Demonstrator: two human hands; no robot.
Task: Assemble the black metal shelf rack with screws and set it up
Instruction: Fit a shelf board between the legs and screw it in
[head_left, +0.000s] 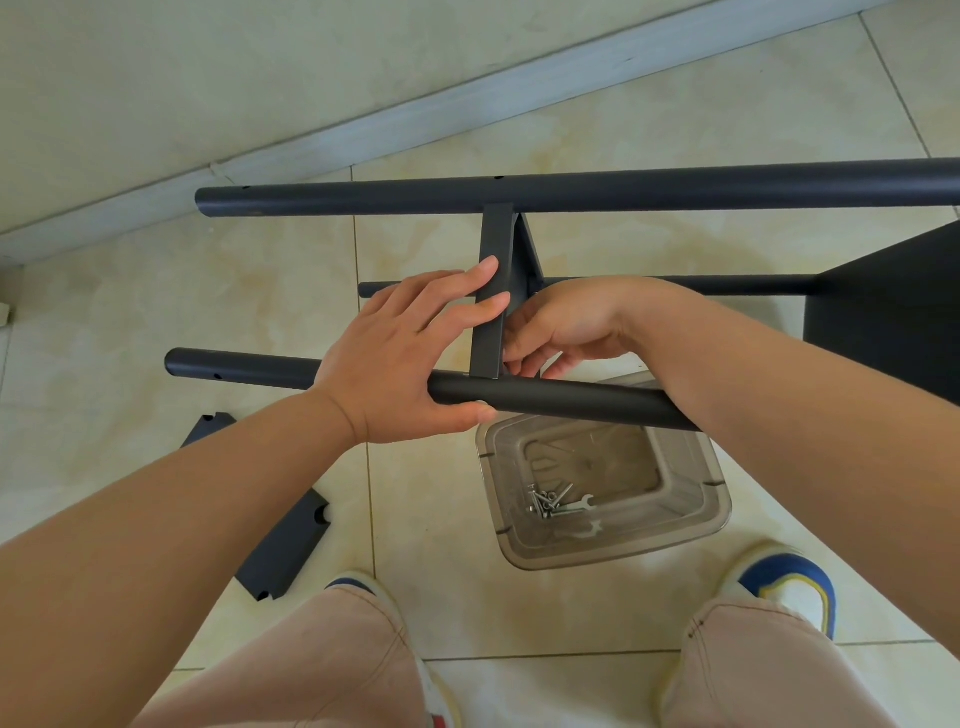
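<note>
Black rack (571, 191), beige floor tiles (649, 119)

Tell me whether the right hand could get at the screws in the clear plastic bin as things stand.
Probably yes. The clear plastic bin is open-topped, its silver screws uncovered. The right hand is above, but the near black metal tube crosses the bin's far edge, so it must come round.

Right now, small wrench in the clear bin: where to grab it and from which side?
Probably by the open-jaw end. The wrench lies flat on the floor of the clear bin, jaw end pointing right and free, handle end buried in the screws. Come straight down through the open top, from the near side, since the nearest tube crosses above the bin's far edge.
</note>
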